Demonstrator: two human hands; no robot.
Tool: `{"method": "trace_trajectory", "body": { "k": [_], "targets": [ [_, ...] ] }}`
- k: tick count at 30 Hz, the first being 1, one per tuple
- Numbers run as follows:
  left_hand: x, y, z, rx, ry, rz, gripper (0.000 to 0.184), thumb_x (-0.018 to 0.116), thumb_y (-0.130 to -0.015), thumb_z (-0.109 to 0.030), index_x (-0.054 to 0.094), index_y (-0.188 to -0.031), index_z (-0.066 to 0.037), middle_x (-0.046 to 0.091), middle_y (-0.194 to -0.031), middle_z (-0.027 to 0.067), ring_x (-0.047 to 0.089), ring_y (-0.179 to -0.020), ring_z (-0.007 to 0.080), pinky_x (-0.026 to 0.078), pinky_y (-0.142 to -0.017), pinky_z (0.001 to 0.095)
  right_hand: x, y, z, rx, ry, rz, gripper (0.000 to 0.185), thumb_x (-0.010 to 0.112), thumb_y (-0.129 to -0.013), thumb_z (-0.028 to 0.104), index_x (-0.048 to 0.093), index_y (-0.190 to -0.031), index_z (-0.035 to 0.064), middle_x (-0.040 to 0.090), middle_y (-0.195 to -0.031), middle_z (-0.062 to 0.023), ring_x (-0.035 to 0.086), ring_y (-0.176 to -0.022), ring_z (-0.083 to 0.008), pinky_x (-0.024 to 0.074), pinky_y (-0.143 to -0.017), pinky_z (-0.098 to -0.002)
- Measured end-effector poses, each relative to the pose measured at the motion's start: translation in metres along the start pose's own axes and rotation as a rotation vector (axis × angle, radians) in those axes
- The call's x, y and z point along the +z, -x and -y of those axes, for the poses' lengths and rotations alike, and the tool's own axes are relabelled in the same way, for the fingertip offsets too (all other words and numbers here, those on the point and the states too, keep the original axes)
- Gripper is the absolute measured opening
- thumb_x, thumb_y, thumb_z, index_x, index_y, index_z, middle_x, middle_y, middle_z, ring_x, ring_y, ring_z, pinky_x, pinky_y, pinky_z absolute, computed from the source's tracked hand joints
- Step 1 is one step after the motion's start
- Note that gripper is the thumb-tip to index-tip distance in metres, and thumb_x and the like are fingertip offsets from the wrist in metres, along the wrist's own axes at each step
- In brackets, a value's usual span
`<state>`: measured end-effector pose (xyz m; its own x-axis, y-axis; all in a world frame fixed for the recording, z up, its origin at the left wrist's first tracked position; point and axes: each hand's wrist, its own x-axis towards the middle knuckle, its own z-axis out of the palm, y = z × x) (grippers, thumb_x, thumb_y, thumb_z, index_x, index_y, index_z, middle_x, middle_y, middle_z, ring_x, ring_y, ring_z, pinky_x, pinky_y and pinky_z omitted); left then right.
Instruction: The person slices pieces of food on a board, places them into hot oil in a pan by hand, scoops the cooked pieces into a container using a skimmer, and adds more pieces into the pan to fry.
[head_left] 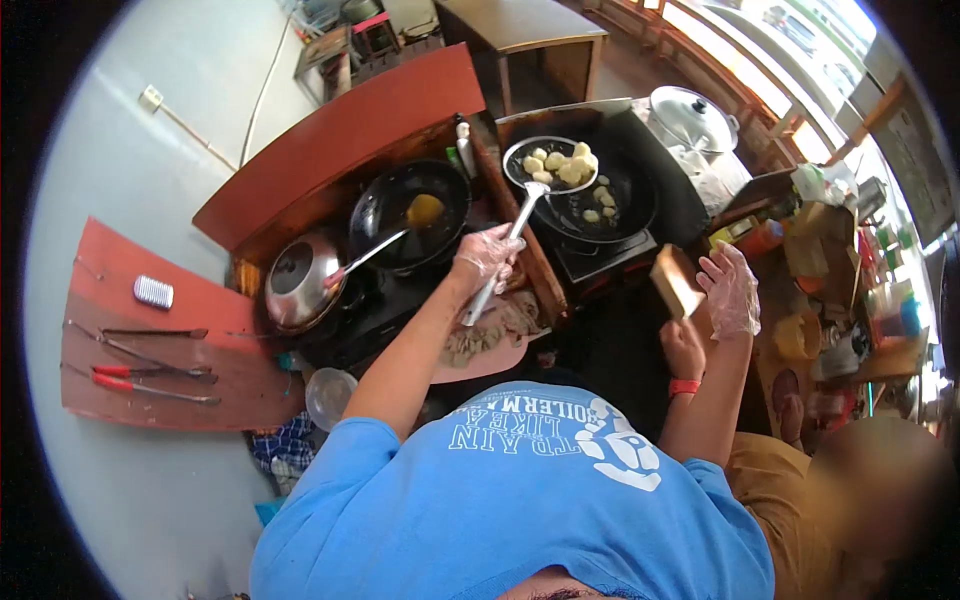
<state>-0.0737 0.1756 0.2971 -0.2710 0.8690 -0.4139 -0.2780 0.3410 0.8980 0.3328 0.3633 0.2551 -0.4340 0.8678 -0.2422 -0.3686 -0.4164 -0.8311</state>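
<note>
My left hand (pixel 487 256), in a clear plastic glove, is closed around the long handle of a skimmer (pixel 535 196). The skimmer's round basket holds several pale food pieces (pixel 560 163) above the rear right wok (pixel 640 205). More pale pieces (pixel 600 200) lie in that wok. My right hand (pixel 733 293), also gloved, is raised on the right with its fingers apart and nothing in it. Close beside it, another person's hand (pixel 684 347) with a red wristband is near a tan, box-like object (pixel 677 283), blurred.
A second wok (pixel 375 205) with a ladle stands left, beside a lidded pan (pixel 300 285). A wooden divider (pixel 520 220) separates the stoves. Tongs (pixel 150 380) hang on a red board. A large lidded pot (pixel 692 118) stands back right; a co-worker (pixel 790 500) is close right.
</note>
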Motion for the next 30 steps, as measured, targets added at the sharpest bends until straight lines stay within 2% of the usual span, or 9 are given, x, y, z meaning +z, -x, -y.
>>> {"method": "trace_trajectory", "body": {
  "k": [1,2,11,15,17,21,24,25,30],
  "targets": [
    [-0.02,0.006,0.002,-0.001,0.08,-0.032,0.059,0.063,-0.092,-0.01,0.04,-0.146,-0.007,0.05,-0.064,0.0015,0.045,-0.042,0.0114,0.037,-0.033,0.0299,0.077,0.019,0.031,-0.089,0.108,-0.256,0.032,0.058,-0.094,0.03,0.064,-0.114,0.0053,0.061,-0.109,-0.0071,0.061,-0.101,-0.018,0.049,-0.086,-0.0309],
    [-0.035,0.019,-0.005,-0.003,0.039,-0.088,0.059,0.062,-0.092,-0.01,0.04,-0.147,-0.008,0.05,-0.064,0.0016,0.045,-0.042,0.0119,0.037,-0.033,0.0305,0.074,0.011,0.023,-0.119,0.177,-0.167,0.047,0.065,-0.088,0.036,0.062,-0.122,0.0043,0.061,-0.111,-0.0085,0.061,-0.103,-0.0226,0.0485,-0.085,-0.0327],
    [-0.17,0.101,-0.018,-0.001,-0.489,-0.413,0.053,0.063,-0.088,-0.009,0.05,-0.139,-0.01,0.05,-0.059,-0.0003,0.047,-0.04,0.0103,0.04,-0.032,0.029,0.15,0.019,-0.031,-0.13,0.384,-0.016,0.033,0.064,-0.092,0.027,0.064,-0.117,0.0062,0.065,-0.105,-0.0017,0.061,-0.094,-0.0123,0.0481,-0.081,-0.0274],
    [-0.19,0.098,-0.009,-0.076,-1.056,-0.45,0.034,0.061,-0.088,-0.016,0.058,-0.121,-0.007,0.064,-0.07,0.0154,0.067,-0.057,0.0247,0.053,-0.048,0.0376,0.142,0.015,-0.071,-0.037,0.473,-0.059,0.027,0.069,-0.088,0.022,0.066,-0.111,0.0075,0.064,-0.091,0.0016,0.056,-0.078,-0.0073,0.0442,-0.066,-0.0233],
    [-0.199,0.092,0.005,0.111,-1.607,-0.544,0.032,0.057,-0.09,-0.017,0.058,-0.12,-0.005,0.068,-0.086,0.0243,0.071,-0.08,0.0339,0.057,-0.067,0.0435,0.136,0.017,-0.089,0.019,0.534,-0.09,0.025,0.071,-0.087,0.019,0.066,-0.108,0.0068,0.059,-0.081,0.0032,0.047,-0.062,-0.0043,0.0384,-0.051,-0.0215],
    [-0.196,0.088,0.014,0.023,-1.714,-0.605,0.036,0.05,-0.093,-0.016,0.055,-0.125,0.001,0.067,-0.093,0.0278,0.068,-0.091,0.0388,0.056,-0.076,0.0473,0.112,0.008,-0.126,0.027,0.552,-0.087,0.025,0.071,-0.088,0.016,0.062,-0.107,0.0024,0.056,-0.077,0.0023,0.045,-0.055,-0.0049,0.0355,-0.046,-0.02],
    [-0.18,0.091,-0.001,-0.02,-1.635,-0.648,0.035,0.047,-0.094,-0.015,0.055,-0.125,0.001,0.068,-0.091,0.0267,0.069,-0.089,0.0381,0.056,-0.077,0.0473,0.105,0.012,-0.137,0.048,0.483,-0.05,0.024,0.07,-0.088,0.015,0.062,-0.106,0.0007,0.058,-0.079,0.0006,0.047,-0.055,-0.0059,0.0369,-0.045,-0.0214],
    [-0.174,0.092,-0.004,-0.022,-1.638,-0.647,0.035,0.047,-0.094,-0.015,0.055,-0.125,0.001,0.068,-0.091,0.0267,0.069,-0.089,0.0381,0.056,-0.077,0.0473,0.103,0.015,-0.133,0.074,0.481,-0.021,0.026,0.071,-0.088,0.015,0.063,-0.108,-0.0001,0.061,-0.085,-0.0013,0.053,-0.064,-0.0078,0.0436,-0.052,-0.0228],
    [-0.173,0.088,-0.01,-0.051,-1.516,-0.808,0.034,0.047,-0.094,-0.015,0.058,-0.122,0.001,0.069,-0.091,0.0242,0.068,-0.084,0.0403,0.054,-0.075,0.0483,0.101,0.023,-0.123,0.02,0.447,0.001,0.032,0.071,-0.088,0.017,0.062,-0.114,0.0001,0.064,-0.094,-0.0028,0.058,-0.082,-0.0106,0.0492,-0.071,-0.0251]
  ]
}}
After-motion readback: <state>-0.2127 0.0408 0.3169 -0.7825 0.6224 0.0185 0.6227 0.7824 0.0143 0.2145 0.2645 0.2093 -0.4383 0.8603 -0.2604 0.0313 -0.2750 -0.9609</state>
